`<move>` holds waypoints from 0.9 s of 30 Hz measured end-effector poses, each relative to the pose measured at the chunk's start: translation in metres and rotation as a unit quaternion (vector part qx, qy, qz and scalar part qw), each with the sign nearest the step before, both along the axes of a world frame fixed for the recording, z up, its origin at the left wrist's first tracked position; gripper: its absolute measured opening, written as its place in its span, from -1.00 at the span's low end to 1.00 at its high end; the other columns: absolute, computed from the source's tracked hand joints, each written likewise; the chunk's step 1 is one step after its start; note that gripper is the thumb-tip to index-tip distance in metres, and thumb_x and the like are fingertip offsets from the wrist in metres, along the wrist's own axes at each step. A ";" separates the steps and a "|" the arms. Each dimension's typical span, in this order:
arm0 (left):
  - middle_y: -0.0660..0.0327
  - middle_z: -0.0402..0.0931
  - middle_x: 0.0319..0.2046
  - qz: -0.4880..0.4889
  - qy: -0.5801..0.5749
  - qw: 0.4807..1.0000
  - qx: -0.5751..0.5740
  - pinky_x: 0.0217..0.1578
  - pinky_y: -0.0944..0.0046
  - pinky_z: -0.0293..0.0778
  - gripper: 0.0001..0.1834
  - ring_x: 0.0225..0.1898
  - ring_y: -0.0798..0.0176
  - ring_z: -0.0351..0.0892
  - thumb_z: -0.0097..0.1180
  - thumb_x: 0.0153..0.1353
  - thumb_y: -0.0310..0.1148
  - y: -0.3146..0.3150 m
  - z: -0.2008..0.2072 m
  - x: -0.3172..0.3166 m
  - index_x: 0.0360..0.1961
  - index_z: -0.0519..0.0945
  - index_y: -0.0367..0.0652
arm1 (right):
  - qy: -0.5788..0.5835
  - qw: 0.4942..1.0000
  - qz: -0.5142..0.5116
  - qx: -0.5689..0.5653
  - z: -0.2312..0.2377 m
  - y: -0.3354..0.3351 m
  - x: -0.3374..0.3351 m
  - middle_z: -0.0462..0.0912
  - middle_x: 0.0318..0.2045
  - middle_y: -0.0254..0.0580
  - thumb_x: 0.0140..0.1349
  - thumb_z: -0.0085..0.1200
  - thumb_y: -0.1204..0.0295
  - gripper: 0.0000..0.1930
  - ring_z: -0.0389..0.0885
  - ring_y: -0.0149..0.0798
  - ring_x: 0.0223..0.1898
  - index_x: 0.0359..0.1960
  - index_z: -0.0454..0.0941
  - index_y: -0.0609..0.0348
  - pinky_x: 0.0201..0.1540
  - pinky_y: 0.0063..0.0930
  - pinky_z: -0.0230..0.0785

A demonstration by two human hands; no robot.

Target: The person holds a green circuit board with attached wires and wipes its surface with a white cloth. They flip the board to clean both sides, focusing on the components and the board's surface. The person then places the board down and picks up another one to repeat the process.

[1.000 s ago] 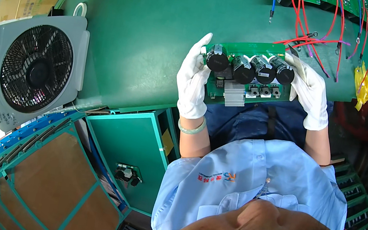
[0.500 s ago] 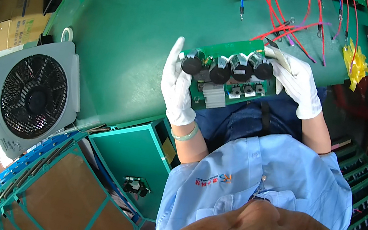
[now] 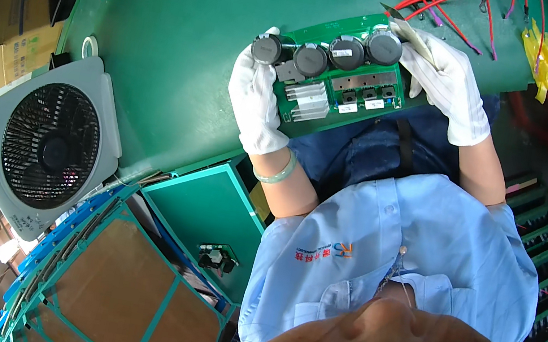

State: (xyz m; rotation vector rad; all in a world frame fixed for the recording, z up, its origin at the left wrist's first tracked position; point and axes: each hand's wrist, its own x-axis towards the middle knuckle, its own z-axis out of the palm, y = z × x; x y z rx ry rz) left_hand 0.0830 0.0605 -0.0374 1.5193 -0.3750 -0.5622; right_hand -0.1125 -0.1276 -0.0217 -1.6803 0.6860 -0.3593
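Observation:
A green circuit board is held up above the near edge of the green work table, tilted toward me. Several round black capacitors stand in a row along its far side, and a silver finned heat sink sits at its near left. My left hand, in a white glove, grips the board's left end. My gloved right hand holds the board's right end. Tweezers lie between the right hand's fingers, their dark tips pointing away over the board's corner.
Red wires with ring terminals lie on the table's far right, beside a bundle of yellow ties or ribbon. A grey box fan stands at the left, before cardboard boxes. Another small board sits lower, in the green cabinet.
Both hands have raised and tilted the board, so its capacitor tops and heat sink now show more fully. The view has shifted slightly; the tweezers stay in the right hand.

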 end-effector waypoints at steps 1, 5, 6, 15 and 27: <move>0.13 0.62 -0.04 -0.003 -0.025 1.000 0.008 0.03 0.30 0.43 -0.60 -0.07 0.31 0.57 0.07 0.32 -0.30 0.002 -0.004 0.003 0.07 0.54 -0.37 | 0.009 1.000 0.004 0.017 0.002 -0.001 0.000 0.61 -0.46 -0.33 0.35 0.13 0.32 -0.68 0.46 -0.56 -0.68 0.07 0.59 0.19 -0.55 -0.64 0.33; 0.13 0.62 -0.03 0.009 -0.015 1.000 -0.009 0.03 0.30 0.44 -0.64 -0.06 0.33 0.56 0.00 0.30 -0.39 0.003 -0.006 0.002 0.06 0.54 -0.37 | -0.018 0.997 -0.048 0.060 0.004 -0.001 0.000 0.67 -0.34 -0.30 0.32 0.14 0.37 -0.68 0.53 -0.56 -0.53 0.07 0.58 0.21 -0.47 -0.64 0.37; 0.12 0.61 -0.02 0.010 -0.010 1.000 -0.013 0.03 0.31 0.44 -0.64 -0.06 0.33 0.56 -0.01 0.30 -0.41 0.001 -0.004 0.001 0.06 0.53 -0.38 | -0.048 0.994 -0.076 0.063 0.002 0.001 -0.001 0.68 -0.29 -0.28 0.29 0.16 0.41 -0.67 0.57 -0.52 -0.44 0.07 0.58 0.22 -0.39 -0.61 0.41; 0.08 0.56 0.04 0.019 -0.028 0.999 -0.038 -0.03 0.40 0.45 -0.65 -0.08 0.38 0.55 -0.04 0.29 -0.46 0.000 0.006 -0.009 0.06 0.50 -0.40 | -0.109 0.945 0.066 -0.302 0.008 0.019 0.001 0.45 0.23 -0.09 -0.28 0.52 0.27 -0.07 0.46 0.00 0.19 0.27 0.41 0.11 0.23 -0.23 0.33; 0.07 0.56 0.05 -0.002 -0.038 0.996 -0.081 -0.01 0.40 0.42 -0.67 -0.05 0.37 0.54 0.07 0.34 -0.39 0.003 0.003 -0.007 0.05 0.48 -0.36 | -0.117 0.934 0.016 -0.337 -0.006 0.023 0.011 0.57 0.13 -0.13 -0.18 0.45 0.20 -0.19 0.49 0.01 0.16 0.20 0.46 0.17 0.16 -0.26 0.41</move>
